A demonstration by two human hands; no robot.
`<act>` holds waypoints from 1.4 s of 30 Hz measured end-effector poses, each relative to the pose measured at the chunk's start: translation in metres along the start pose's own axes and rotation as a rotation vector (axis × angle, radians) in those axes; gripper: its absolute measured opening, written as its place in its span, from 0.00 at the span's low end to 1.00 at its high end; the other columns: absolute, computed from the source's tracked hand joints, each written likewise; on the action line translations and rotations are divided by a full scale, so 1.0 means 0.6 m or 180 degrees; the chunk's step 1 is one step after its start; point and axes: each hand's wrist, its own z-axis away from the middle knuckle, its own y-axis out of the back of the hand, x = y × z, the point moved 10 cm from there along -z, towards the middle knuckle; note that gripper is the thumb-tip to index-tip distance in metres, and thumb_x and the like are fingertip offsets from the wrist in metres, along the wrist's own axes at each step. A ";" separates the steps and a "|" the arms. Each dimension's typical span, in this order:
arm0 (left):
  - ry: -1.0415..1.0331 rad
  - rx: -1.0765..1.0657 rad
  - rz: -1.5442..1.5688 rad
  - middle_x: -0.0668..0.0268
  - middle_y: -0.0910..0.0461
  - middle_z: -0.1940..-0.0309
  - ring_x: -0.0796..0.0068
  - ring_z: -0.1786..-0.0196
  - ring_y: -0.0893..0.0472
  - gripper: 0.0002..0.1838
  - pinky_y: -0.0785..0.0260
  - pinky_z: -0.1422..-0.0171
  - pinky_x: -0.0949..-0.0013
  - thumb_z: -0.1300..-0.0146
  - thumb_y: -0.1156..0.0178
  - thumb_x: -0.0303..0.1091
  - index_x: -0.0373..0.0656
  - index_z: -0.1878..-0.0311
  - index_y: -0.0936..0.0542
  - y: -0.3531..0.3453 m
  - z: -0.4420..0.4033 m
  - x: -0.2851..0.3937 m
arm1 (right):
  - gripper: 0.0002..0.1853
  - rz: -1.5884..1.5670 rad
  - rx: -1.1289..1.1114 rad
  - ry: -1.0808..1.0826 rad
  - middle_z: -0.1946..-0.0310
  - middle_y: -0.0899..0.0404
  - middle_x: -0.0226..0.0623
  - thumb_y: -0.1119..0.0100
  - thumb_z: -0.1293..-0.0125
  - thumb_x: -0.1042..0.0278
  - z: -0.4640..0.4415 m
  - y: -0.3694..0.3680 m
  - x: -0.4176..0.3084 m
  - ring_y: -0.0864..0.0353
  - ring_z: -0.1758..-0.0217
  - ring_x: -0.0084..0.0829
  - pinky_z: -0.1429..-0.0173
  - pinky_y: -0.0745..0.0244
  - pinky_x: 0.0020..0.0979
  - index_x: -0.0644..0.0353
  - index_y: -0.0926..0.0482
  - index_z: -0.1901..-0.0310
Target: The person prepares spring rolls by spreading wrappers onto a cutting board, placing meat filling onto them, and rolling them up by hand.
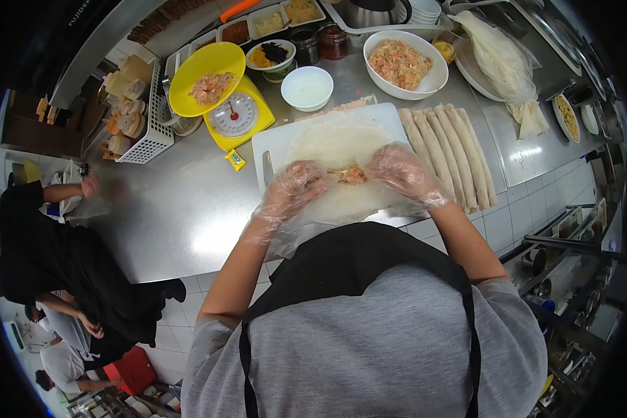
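Note:
Both hands wear clear plastic gloves over a white cutting board. On the board lies a pale, thin wrapper sheet with a strip of minced meat filling across it. My left hand curls its fingers at the filling's left end. At its right end my right hand is closed in the same way, fingers bent down. Between the hands a short stretch of filling shows; the fingertips partly hide the rest. Several long, pale rolls lie side by side to the right, partly on the board's edge.
A yellow scale carries a yellow bowl with minced meat. Behind the board stand a bowl of white liquid and a large white bowl of filling. A white basket is left. Other people stand at the left.

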 end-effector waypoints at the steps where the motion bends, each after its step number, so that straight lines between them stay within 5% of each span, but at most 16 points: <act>1: -0.0024 -0.0048 -0.0139 0.61 0.19 0.63 0.60 0.56 0.21 0.10 0.29 0.50 0.63 0.48 0.33 0.31 0.42 0.61 0.19 -0.001 0.006 -0.004 | 0.07 0.0130 -0.0102 -0.0110 0.65 0.24 0.41 0.38 0.45 0.71 0.014 -0.003 0.017 0.25 0.59 0.43 0.50 0.30 0.38 0.60 0.21 0.65; 8: 0.0591 -0.0622 -0.0030 0.60 0.21 0.66 0.61 0.61 0.22 0.13 0.30 0.54 0.62 0.51 0.30 0.35 0.42 0.63 0.19 -0.012 -0.017 -0.016 | 0.04 -0.0582 0.0629 -0.0390 0.65 0.23 0.37 0.39 0.41 0.72 0.016 0.074 0.028 0.24 0.60 0.36 0.52 0.28 0.36 0.62 0.21 0.66; 10: -0.0091 0.0473 -0.0127 0.60 0.22 0.68 0.61 0.62 0.22 0.13 0.30 0.55 0.61 0.51 0.30 0.38 0.43 0.65 0.19 0.033 -0.026 0.022 | 0.04 -0.1080 0.1203 -0.1341 0.67 0.23 0.35 0.38 0.41 0.72 0.041 0.104 0.082 0.24 0.60 0.32 0.53 0.28 0.35 0.62 0.20 0.69; 11: -0.0103 0.0459 -0.0125 0.60 0.22 0.68 0.61 0.62 0.22 0.13 0.30 0.55 0.61 0.51 0.30 0.38 0.43 0.65 0.19 0.023 -0.032 0.026 | 0.04 -0.1078 0.1220 -0.1349 0.67 0.23 0.35 0.38 0.41 0.72 0.046 0.101 0.085 0.24 0.60 0.32 0.53 0.28 0.35 0.62 0.20 0.69; 13: -0.0022 -0.0047 -0.0157 0.60 0.22 0.66 0.61 0.59 0.23 0.15 0.31 0.54 0.61 0.51 0.31 0.42 0.43 0.63 0.19 -0.029 -0.052 0.031 | 0.05 -0.0909 0.0375 -0.0957 0.68 0.24 0.36 0.35 0.44 0.72 0.038 0.051 0.075 0.25 0.61 0.35 0.53 0.29 0.36 0.62 0.20 0.67; 16: 0.0042 -0.0827 -0.0231 0.59 0.22 0.64 0.59 0.56 0.23 0.17 0.32 0.50 0.61 0.51 0.31 0.43 0.42 0.61 0.19 -0.109 -0.069 0.027 | 0.10 -0.0135 0.0112 -0.0574 0.69 0.26 0.37 0.32 0.48 0.70 0.039 0.015 0.056 0.26 0.61 0.37 0.53 0.29 0.36 0.61 0.20 0.64; 20: -0.0032 -0.0600 -0.0283 0.59 0.23 0.63 0.57 0.55 0.24 0.18 0.32 0.49 0.59 0.50 0.32 0.40 0.45 0.55 0.19 -0.100 -0.084 0.049 | 0.13 -0.0048 0.0433 -0.0612 0.69 0.26 0.38 0.30 0.51 0.68 0.034 0.052 0.032 0.26 0.61 0.40 0.52 0.30 0.36 0.60 0.19 0.63; 23: -0.0106 0.0245 0.0321 0.57 0.22 0.58 0.54 0.54 0.25 0.22 0.34 0.47 0.57 0.49 0.33 0.37 0.47 0.48 0.21 -0.078 -0.091 0.062 | 0.17 0.0269 0.0232 -0.0274 0.69 0.26 0.38 0.29 0.54 0.66 0.030 0.035 0.034 0.26 0.61 0.42 0.54 0.30 0.36 0.60 0.20 0.62; 25: 0.0144 -0.0863 0.0410 0.55 0.23 0.52 0.52 0.49 0.25 0.31 0.36 0.41 0.58 0.49 0.34 0.36 0.48 0.39 0.27 -0.140 -0.100 0.056 | 0.24 0.0416 -0.0055 -0.0453 0.66 0.26 0.39 0.29 0.55 0.64 0.034 0.010 0.061 0.27 0.58 0.43 0.50 0.32 0.38 0.60 0.22 0.54; 28: 0.0473 -0.1335 0.0048 0.55 0.22 0.50 0.54 0.47 0.25 0.35 0.36 0.39 0.60 0.49 0.34 0.35 0.48 0.35 0.31 -0.162 -0.100 0.053 | 0.27 0.0034 -0.0075 -0.0456 0.63 0.25 0.40 0.28 0.56 0.61 0.037 0.006 0.089 0.27 0.57 0.43 0.49 0.32 0.38 0.58 0.22 0.52; 31: -0.0156 -0.0358 0.0360 0.57 0.21 0.52 0.58 0.48 0.23 0.38 0.34 0.41 0.62 0.49 0.34 0.33 0.49 0.32 0.36 -0.123 -0.089 0.060 | 0.24 0.0013 0.0116 -0.0609 0.63 0.25 0.39 0.27 0.56 0.61 0.031 0.043 0.062 0.26 0.57 0.41 0.49 0.32 0.38 0.59 0.20 0.56; 34: 0.0570 -0.0191 0.0827 0.56 0.21 0.53 0.57 0.49 0.23 0.40 0.32 0.44 0.62 0.49 0.34 0.32 0.49 0.31 0.38 -0.113 -0.070 0.022 | 0.22 0.0265 0.0390 -0.0557 0.65 0.25 0.38 0.27 0.57 0.58 0.023 0.072 0.032 0.26 0.58 0.41 0.50 0.32 0.38 0.60 0.19 0.60; 37: 0.0570 -0.0499 0.0229 0.52 0.20 0.57 0.51 0.52 0.22 0.44 0.30 0.48 0.58 0.51 0.32 0.31 0.49 0.30 0.42 -0.127 -0.068 0.020 | 0.25 -0.0096 -0.0146 -0.0636 0.61 0.25 0.38 0.27 0.54 0.60 0.016 0.018 0.052 0.26 0.54 0.38 0.49 0.32 0.38 0.57 0.20 0.53; 42: 0.0628 -0.0543 0.0009 0.53 0.21 0.55 0.54 0.52 0.22 0.41 0.30 0.48 0.58 0.48 0.33 0.33 0.51 0.30 0.40 -0.115 -0.078 0.033 | 0.21 0.0373 -0.0019 -0.0365 0.67 0.24 0.38 0.28 0.56 0.61 0.013 0.000 0.051 0.25 0.58 0.40 0.52 0.31 0.39 0.58 0.18 0.59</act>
